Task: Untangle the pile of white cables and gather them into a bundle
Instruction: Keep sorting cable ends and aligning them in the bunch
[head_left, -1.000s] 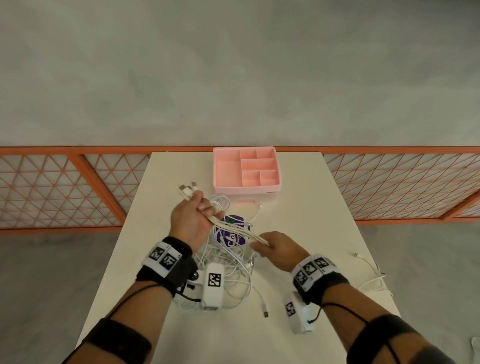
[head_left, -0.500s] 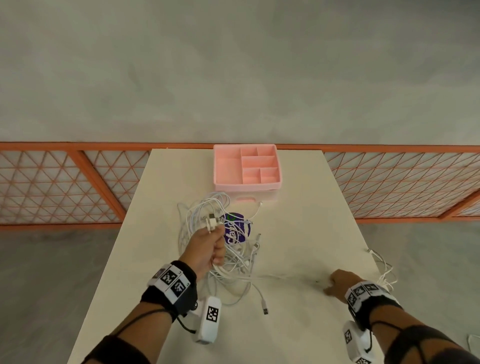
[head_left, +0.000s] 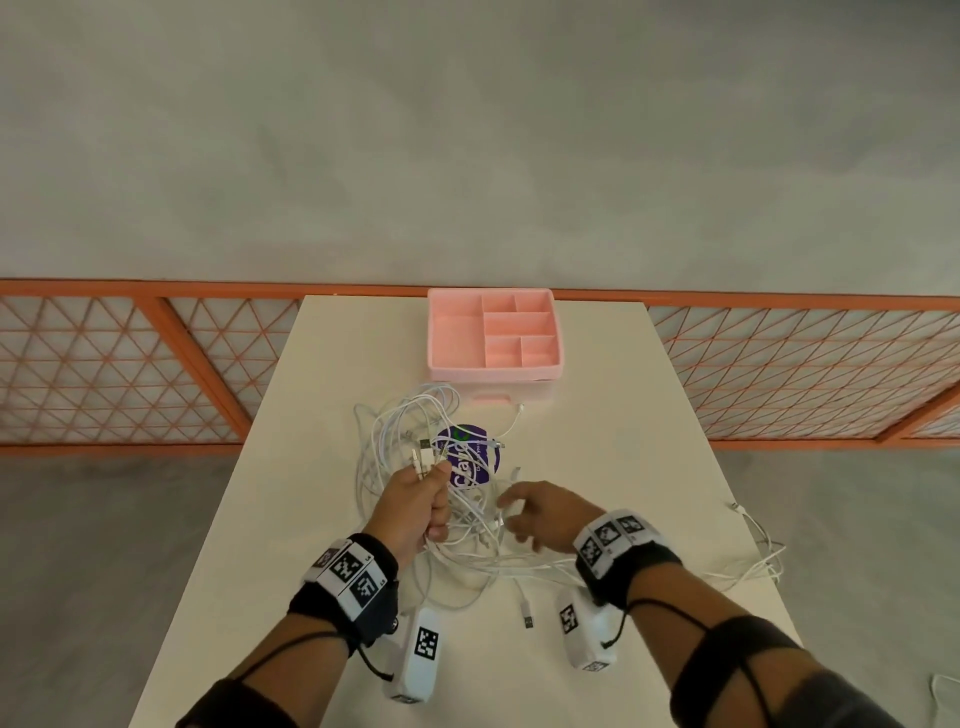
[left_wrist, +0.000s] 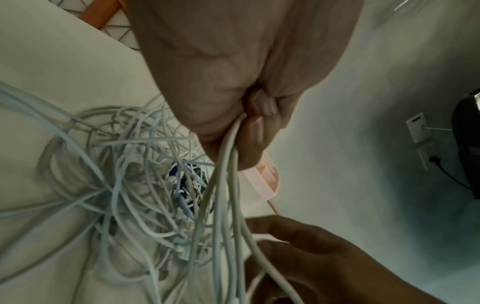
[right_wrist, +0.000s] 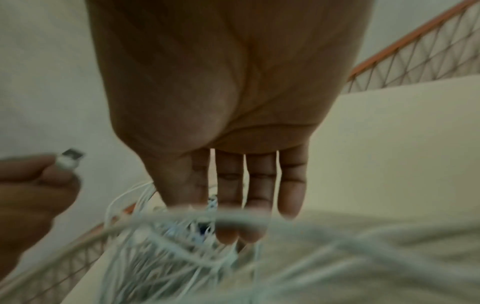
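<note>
A tangled pile of white cables (head_left: 415, 441) (left_wrist: 135, 185) lies in the middle of the cream table (head_left: 613, 457). My left hand (head_left: 421, 499) grips a bunch of cable ends, and their plugs (head_left: 426, 452) stick up out of the fist; the strands (left_wrist: 228, 164) hang down from the curled fingers. My right hand (head_left: 540, 512) hovers just right of the pile with fingers (right_wrist: 259, 185) straight and spread, holding nothing. One cable (head_left: 748, 551) trails off to the table's right edge.
A pink compartment tray (head_left: 493, 335) stands at the table's far edge behind the pile. A purple round sticker (head_left: 470, 460) shows under the cables. An orange mesh railing (head_left: 130, 364) runs behind the table. A loose USB plug (head_left: 527, 616) lies near the front.
My right hand, which had pulled a cable out to the right edge, has let it go and come back beside the pile. The left hand keeps its grip on the cable ends.
</note>
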